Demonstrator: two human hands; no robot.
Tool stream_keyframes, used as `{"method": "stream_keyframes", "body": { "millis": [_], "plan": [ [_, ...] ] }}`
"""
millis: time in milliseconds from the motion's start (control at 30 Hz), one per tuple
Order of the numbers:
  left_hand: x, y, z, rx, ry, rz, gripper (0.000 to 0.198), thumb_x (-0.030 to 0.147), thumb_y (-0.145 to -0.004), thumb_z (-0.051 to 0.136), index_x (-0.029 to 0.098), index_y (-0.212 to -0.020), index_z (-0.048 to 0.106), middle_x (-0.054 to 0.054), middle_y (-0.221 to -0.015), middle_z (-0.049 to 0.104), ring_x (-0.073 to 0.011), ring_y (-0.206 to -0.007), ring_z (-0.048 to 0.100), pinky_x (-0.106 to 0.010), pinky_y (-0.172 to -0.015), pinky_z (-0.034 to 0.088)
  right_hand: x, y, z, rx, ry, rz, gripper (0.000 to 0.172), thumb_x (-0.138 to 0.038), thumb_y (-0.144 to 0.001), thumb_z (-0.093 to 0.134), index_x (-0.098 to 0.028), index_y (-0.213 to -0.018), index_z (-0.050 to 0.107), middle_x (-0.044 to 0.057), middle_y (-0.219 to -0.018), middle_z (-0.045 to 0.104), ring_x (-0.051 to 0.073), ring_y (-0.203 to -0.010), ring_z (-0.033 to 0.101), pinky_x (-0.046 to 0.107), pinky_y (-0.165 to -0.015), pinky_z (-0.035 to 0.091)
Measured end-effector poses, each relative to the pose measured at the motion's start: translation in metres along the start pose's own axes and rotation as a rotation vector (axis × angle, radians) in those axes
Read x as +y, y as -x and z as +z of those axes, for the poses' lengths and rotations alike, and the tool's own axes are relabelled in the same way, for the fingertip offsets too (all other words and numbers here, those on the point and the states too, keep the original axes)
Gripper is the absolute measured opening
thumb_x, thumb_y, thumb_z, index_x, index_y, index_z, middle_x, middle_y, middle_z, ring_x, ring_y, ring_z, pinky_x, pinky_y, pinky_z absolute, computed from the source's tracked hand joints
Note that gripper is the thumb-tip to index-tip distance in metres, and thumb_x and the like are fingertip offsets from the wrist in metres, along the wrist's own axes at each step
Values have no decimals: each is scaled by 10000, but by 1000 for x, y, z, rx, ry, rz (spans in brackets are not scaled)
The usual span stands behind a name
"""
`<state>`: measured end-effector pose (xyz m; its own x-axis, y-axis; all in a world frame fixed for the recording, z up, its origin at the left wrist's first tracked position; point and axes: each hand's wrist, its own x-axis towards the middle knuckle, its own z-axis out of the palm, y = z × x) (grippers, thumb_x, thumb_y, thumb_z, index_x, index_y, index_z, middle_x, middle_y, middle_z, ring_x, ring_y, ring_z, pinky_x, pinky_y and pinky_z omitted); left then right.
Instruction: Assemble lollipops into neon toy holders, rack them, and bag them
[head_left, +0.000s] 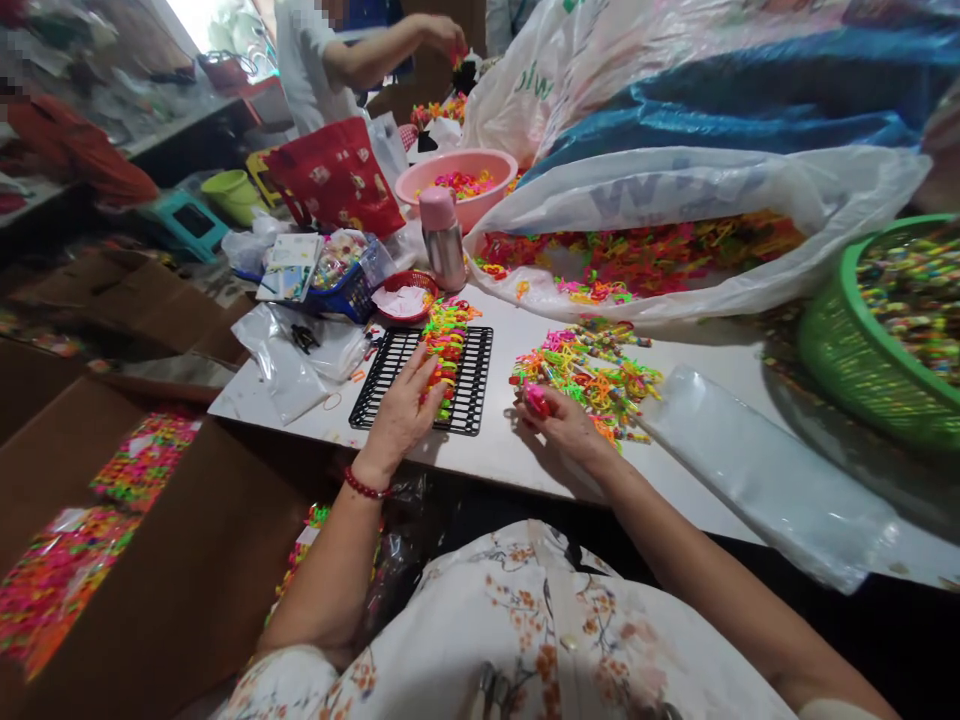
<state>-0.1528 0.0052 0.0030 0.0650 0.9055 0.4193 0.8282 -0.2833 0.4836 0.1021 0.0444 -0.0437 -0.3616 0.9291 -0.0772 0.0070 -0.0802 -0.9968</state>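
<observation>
My left hand (pixel 399 412) rests at the near-left side of a row of small neon plastic trinkets (pixel 448 345). Its fingers are stretched out and touch the row, with the thumb apart. Beneath the row lies a black slotted rack (pixel 474 385) on the white table. My right hand (pixel 562 425) is closed around a small pink plastic trinket (pixel 537 398), whose exact kind I cannot make out. Just beyond that hand spreads a loose pile of similar trinkets (pixel 592 370) in yellow, green, orange and pink.
Clear plastic bags (pixel 765 475) lie at right beside a green basket (pixel 847 330) of beads. Behind are a large white sack (pixel 720 185) of trinkets, a pink-capped flask (pixel 444 240) and a pink basin (pixel 487 205). A cardboard box (pixel 187 520) stands lower left. Another person's arm (pixel 382 50) reaches at the back.
</observation>
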Motion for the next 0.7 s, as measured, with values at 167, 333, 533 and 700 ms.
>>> {"method": "stream_keyframes", "body": {
  "millis": [167,333,533,700],
  "plan": [
    [19,0,9,-59,62,28,468,349,-986,435,147,-1405,483,-145,-1564,353,-214,-1447,343,-414,-1198,306,-7,19,21,-111,38,3,301,-462,-797,688,-187,-915,652,1,-745,618,135,-653,549,284,-635,476],
    [28,-4,20,-77,102,51,466,348,-1000,397,162,-1422,465,-139,-1566,352,-206,-1445,348,-415,-1199,306,8,20,31,-84,212,-142,217,-360,-802,656,-176,-915,679,53,-922,675,187,-854,594,335,-809,485],
    [25,0,16,-42,68,92,461,307,-1013,345,189,-1451,426,-129,-1515,440,-216,-1439,356,-474,-1191,294,11,18,32,-67,259,-107,261,-422,-838,607,-172,-888,665,32,-795,685,182,-749,590,315,-724,504],
    [33,7,5,-20,6,197,422,252,-980,440,229,-1398,490,-93,-1430,548,-239,-1444,341,-533,-1204,215,8,20,32,-84,299,-142,237,-403,-840,605,-182,-892,674,38,-822,693,197,-784,615,315,-739,500]
  ]
}}
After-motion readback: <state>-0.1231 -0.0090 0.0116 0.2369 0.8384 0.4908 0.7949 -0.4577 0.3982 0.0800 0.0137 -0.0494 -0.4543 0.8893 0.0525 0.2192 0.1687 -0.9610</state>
